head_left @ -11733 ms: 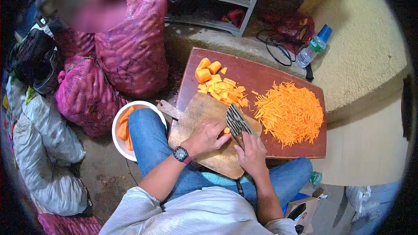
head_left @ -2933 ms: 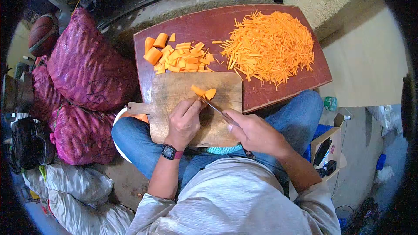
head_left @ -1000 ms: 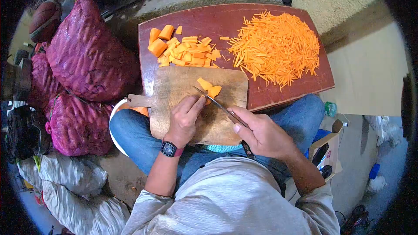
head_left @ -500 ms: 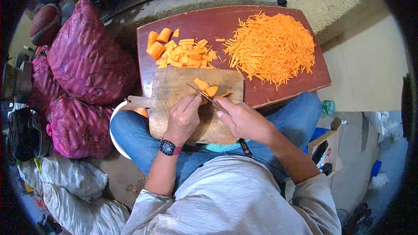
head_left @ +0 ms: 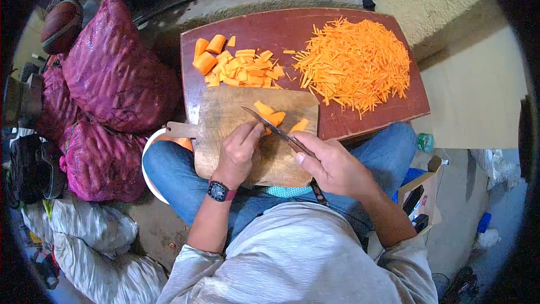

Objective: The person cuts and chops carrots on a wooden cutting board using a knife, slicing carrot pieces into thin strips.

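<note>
A wooden cutting board (head_left: 219,112) with a handle lies across my lap. My right hand (head_left: 337,166) grips a knife (head_left: 270,126), its blade slanting up and left over the board. My left hand (head_left: 239,149), wearing a watch, has its fingers curled and pressed against a piece of carrot (head_left: 268,132), mostly hidden by the fingertips and blade. Just beyond the blade lie cut carrot pieces (head_left: 274,118). Another carrot piece (head_left: 300,125) rests on the board right of the blade.
On the red tabletop (head_left: 281,28) beyond the board are carrot chunks and slices (head_left: 242,69) at left, and a large heap of shredded carrot (head_left: 357,62) at right. Purple mesh sacks (head_left: 115,67) stand to the left. A cardboard box (head_left: 430,191) sits at right.
My right hand and the knife have shifted slightly right and down. The carrot piece right of the blade now shows more fully. My left hand stays almost in place.
</note>
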`<state>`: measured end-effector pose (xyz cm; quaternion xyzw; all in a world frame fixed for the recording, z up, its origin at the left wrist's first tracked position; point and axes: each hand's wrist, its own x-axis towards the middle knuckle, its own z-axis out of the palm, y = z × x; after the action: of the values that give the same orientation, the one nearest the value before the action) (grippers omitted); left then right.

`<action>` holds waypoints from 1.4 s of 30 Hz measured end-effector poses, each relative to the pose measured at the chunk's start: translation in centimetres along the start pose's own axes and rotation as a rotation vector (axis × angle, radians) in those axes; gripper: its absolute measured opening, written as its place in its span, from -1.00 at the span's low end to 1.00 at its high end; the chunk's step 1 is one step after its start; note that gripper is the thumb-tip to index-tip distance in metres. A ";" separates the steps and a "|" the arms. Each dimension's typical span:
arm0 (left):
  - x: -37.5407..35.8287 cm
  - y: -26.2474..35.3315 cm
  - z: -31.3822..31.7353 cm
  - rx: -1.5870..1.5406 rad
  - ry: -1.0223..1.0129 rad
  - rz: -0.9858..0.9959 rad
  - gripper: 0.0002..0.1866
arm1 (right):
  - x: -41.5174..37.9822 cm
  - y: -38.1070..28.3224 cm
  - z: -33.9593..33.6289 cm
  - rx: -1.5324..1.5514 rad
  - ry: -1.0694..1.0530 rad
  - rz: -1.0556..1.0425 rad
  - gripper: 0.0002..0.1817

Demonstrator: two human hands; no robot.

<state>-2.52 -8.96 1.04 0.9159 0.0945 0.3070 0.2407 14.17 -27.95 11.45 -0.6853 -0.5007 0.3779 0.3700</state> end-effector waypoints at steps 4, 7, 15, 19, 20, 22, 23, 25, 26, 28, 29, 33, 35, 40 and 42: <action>0.0 0.0 0.0 -0.004 0.000 0.001 -0.54 | -0.1 0.0 0.3 -0.015 0.006 0.014 -0.57; 0.1 0.1 -0.1 0.005 0.000 0.002 -0.55 | 0.3 -0.2 0.5 -0.072 -0.022 0.055 -0.56; 0.0 -0.2 0.6 0.019 0.074 0.014 -0.61 | 2.2 2.5 1.4 -0.146 -0.075 0.105 -0.61; -0.2 0.2 -0.1 -0.006 0.026 -0.025 -0.60 | 1.1 -0.5 0.0 0.028 0.002 0.045 -0.60; 0.0 0.2 -0.2 -0.031 0.024 -0.020 -0.59 | 0.9 -1.0 -0.4 0.033 -0.006 0.074 -0.60; -0.2 0.0 -0.1 -0.030 0.015 -0.020 -0.59 | 0.8 -0.5 -0.3 0.002 -0.001 0.029 -0.60; -0.3 0.0 0.1 -0.028 0.003 -0.024 -0.58 | 0.6 -0.3 -0.3 -0.025 -0.002 -0.015 -0.60; -0.1 0.0 0.1 -0.011 0.019 0.002 -0.57 | 0.5 -0.4 -0.3 -0.012 -0.012 0.004 -0.60; -0.1 0.0 0.0 0.009 0.031 0.028 -0.57 | 0.5 -0.4 -0.2 0.006 -0.023 0.022 -0.59; 0.0 0.0 -0.2 0.012 0.021 0.020 -0.57 | 0.6 -0.3 0.0 0.001 -0.024 0.021 -0.59; 0.0 0.1 -0.2 0.013 0.014 0.016 -0.56 | 0.6 -0.2 0.0 -0.008 -0.022 0.022 -0.59; 0.2 0.0 0.7 0.044 0.045 0.021 -0.59 | 2.0 2.7 1.7 -0.074 0.008 0.023 -0.61; -0.2 0.0 0.8 0.039 0.059 0.011 -0.62 | 2.7 2.9 1.7 -0.119 -0.071 0.122 -0.66; -0.2 0.0 0.9 0.056 0.063 0.012 -0.63 | 2.4 3.8 1.7 -0.109 -0.004 -0.001 -0.68; -0.4 0.0 0.7 0.060 0.049 -0.005 -0.62 | 2.1 2.5 1.1 -0.058 0.002 -0.031 -0.68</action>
<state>-2.40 -9.36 0.35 0.9148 0.1119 0.3255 0.2114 14.62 -26.32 8.42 -0.6881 -0.5216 0.3571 0.3563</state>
